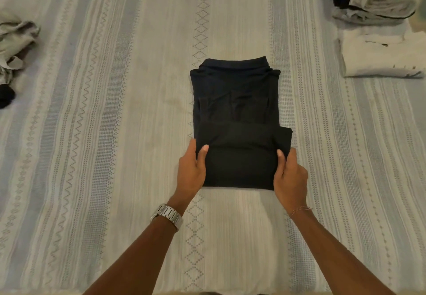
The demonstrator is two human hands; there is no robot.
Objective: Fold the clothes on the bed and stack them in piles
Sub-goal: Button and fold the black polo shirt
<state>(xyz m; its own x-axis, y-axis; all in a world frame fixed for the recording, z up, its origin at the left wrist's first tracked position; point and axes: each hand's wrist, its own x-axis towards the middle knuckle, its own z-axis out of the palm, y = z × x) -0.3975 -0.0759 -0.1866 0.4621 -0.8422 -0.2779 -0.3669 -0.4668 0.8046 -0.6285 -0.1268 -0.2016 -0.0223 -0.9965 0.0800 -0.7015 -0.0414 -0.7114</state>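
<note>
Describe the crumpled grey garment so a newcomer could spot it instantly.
Start at the striped, patterned bedspread and follow it to its far left edge. There lies the crumpled pale grey garment, with a dark scrap below it. Unlike the folded black shirt and the stacked piles at right, it is unfolded.

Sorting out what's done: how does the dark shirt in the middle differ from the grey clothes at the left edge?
The dark shirt lies flat, folded into a neat rectangle; the grey clothes sit crumpled in a heap. Both hands, left hand and right hand, grip the shirt; nothing touches the heap. Both rest on the bedspread.
</note>
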